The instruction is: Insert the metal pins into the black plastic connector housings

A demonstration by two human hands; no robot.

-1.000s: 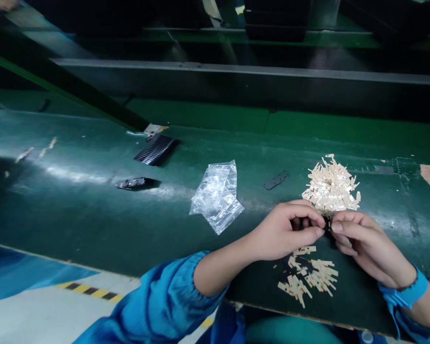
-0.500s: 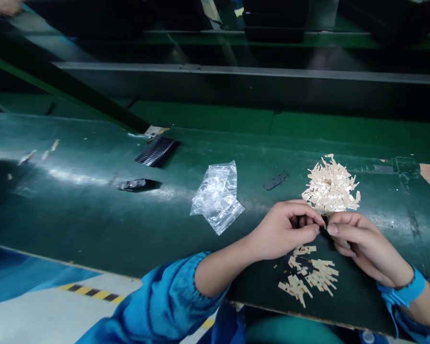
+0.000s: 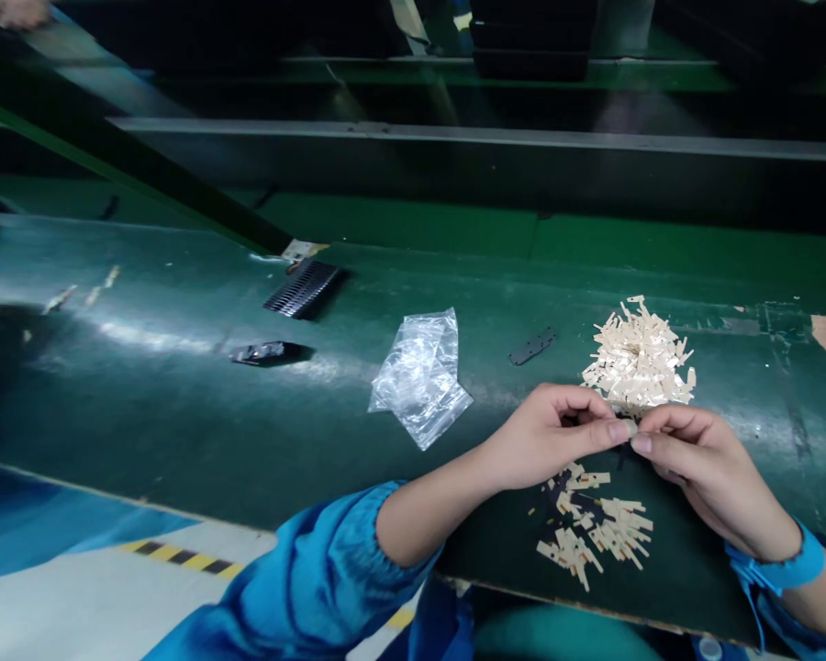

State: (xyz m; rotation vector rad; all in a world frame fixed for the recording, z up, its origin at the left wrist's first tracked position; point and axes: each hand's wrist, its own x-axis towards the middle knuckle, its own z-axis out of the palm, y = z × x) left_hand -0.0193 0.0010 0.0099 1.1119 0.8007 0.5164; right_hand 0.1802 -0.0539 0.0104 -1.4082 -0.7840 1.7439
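Observation:
My left hand (image 3: 568, 433) and my right hand (image 3: 695, 459) meet at the fingertips over the green bench. Both are closed in a pinch, thumbs against forefingers. Whatever sits between them is mostly hidden; a bit of something small and dark shows at the fingertips. Just behind the hands lies a heap of small cream-coloured flat pieces (image 3: 639, 353). In front of them is a looser group of similar cream pieces (image 3: 616, 532), some bearing small coloured spots, with small dark bits among them. A blue band circles my right wrist.
Clear plastic bags (image 3: 423, 376) lie left of my hands, with a flat dark plate (image 3: 532, 346) between. Farther left are a black ribbed part (image 3: 304, 287) and a small black object (image 3: 267, 352). A slanted green post (image 3: 199, 197) meets the bench (image 3: 303, 441) at the back.
My left thumb has moved forward to the right fingertips, and the fingers of both hands have shifted slightly around the pinch. The view has moved a little; the pieces on the bench lie as before.

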